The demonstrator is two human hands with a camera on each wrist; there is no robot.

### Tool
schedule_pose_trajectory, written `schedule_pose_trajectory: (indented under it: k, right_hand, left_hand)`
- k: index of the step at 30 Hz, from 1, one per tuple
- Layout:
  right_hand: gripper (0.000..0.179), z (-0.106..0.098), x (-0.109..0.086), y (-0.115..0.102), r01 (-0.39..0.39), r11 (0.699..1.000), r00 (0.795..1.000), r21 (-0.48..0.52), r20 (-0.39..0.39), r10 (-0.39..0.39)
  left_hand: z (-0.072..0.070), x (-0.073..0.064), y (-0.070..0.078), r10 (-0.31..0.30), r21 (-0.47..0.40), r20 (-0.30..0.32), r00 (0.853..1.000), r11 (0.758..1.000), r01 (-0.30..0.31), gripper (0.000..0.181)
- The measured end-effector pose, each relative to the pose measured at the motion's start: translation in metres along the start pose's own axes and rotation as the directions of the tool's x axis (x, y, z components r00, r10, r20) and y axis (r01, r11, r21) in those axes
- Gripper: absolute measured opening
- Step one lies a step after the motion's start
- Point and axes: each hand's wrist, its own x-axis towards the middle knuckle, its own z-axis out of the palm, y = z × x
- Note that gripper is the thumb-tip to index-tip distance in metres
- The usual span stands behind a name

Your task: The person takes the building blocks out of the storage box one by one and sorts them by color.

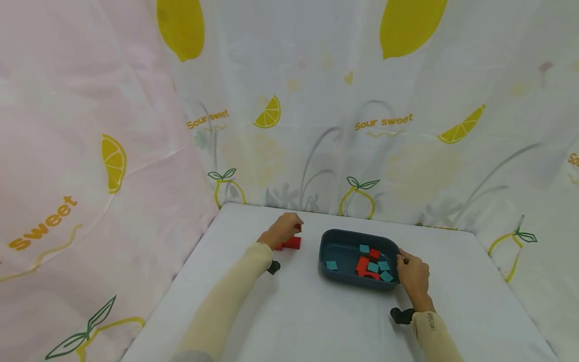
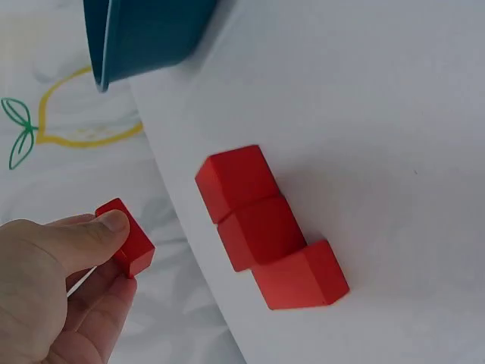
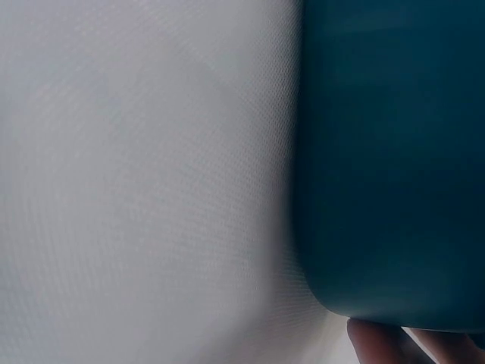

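Note:
Between the thumb and fingers of my left hand (image 1: pixel 281 230) is a small red block (image 2: pixel 137 249), raised above the table's far left part. Below it, three red blocks (image 2: pixel 261 233) lie touching in a stepped row; in the head view the hand partly covers them. My right hand (image 1: pixel 413 275) holds the right end of a dark blue tray (image 1: pixel 344 247) at its rim. Inside the tray are several teal squares (image 1: pixel 332 265) and red pieces (image 1: pixel 363 265), one with an arched cutout. The right wrist view shows the tray's outer wall (image 3: pixel 394 167) with fingertips against its end.
A white cloth (image 1: pixel 307 322) covers the table. Printed curtains (image 1: pixel 316 151) with lemon patterns hang along its back and left sides. The tray stands to the right of the red row. Black wrist devices (image 1: pixel 274 267) are worn on both arms.

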Motion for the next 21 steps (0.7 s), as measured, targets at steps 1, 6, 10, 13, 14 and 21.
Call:
schedule_pose_trajectory:
  k: [1, 6, 10, 13, 14, 21]
  right_hand:
    - [0.035, 0.0, 0.0, 0.0, 0.002, 1.0, 1.0, 0.001, -0.002, -0.002]
    - [0.034, 0.0, 0.001, 0.002, 0.012, 1.0, 1.0, 0.012, -0.012, -0.011]
    - [0.034, 0.0, 0.002, 0.002, 0.001, 1.0, 1.0, 0.013, -0.011, -0.001]
    - [0.035, 0.0, 0.002, 0.002, -0.015, 1.0, 1.0, 0.012, -0.003, 0.015]
    - [0.035, 0.0, 0.002, 0.002, -0.018, 1.0, 1.0, 0.012, 0.0, 0.018]
    - [0.035, 0.0, 0.002, 0.001, -0.004, 1.0, 1.0, 0.013, -0.008, 0.004]
  left_hand:
    - [-0.001, -0.002, -0.004, -0.014, 0.003, 0.001, 1.0, 1.0, 0.014, 0.028]
    - [-0.004, -0.015, -0.024, -0.121, -0.015, 0.031, 0.992, 0.992, 0.122, 0.028]
    - [-0.005, -0.025, -0.038, -0.182, -0.046, 0.035, 0.983, 0.982, 0.184, 0.029]
    - [-0.004, -0.031, -0.046, -0.208, -0.051, 0.043, 0.977, 0.976, 0.21, 0.028]
    - [-0.003, -0.033, -0.049, -0.212, -0.047, 0.045, 0.976, 0.976, 0.214, 0.028]
    - [-0.001, -0.043, -0.061, -0.222, 0.001, 0.058, 0.973, 0.975, 0.222, 0.027]
